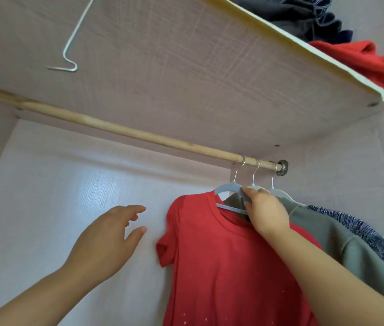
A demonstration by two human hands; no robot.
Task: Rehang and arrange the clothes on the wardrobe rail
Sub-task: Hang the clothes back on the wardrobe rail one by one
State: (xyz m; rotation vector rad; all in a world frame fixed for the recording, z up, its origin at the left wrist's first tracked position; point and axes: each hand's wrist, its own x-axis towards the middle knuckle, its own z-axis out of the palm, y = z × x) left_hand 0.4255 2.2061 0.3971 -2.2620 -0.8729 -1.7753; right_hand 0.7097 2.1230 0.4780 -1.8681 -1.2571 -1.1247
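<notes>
— What does the shirt look like, and where is it?

— It is a red short-sleeved T-shirt flecked with small pale spots. It hangs on a pale blue plastic hanger with a thin metal hook, in the lower middle of the frame. The hook sits over the round wooden rail near its right end, close to the metal rail socket.

— And the hands?

— The right hand grips that hanger at the shirt's collar, thumb on top and fingers curled round it. The left hand holds nothing. Its fingers are loosely spread at lower left, apart from the shirt.

— Anything hard to see?

— The right hand covers most of a second hanger just behind the first. I cannot tell which garment hangs from it. A grey-green sweatshirt and a blue-and-white marled knit hang just beside the shirt, both cut off by the right edge. The shirt's hem runs off the bottom.

— The surroundings?

— A pale wood-grain wardrobe. Its white back panel catches a glare. The underside of a shelf board fills the top of the frame. A white wire hook shows at upper left. On the shelf, at upper right, lie a folded red cloth and dark grey and blue clothes.
</notes>
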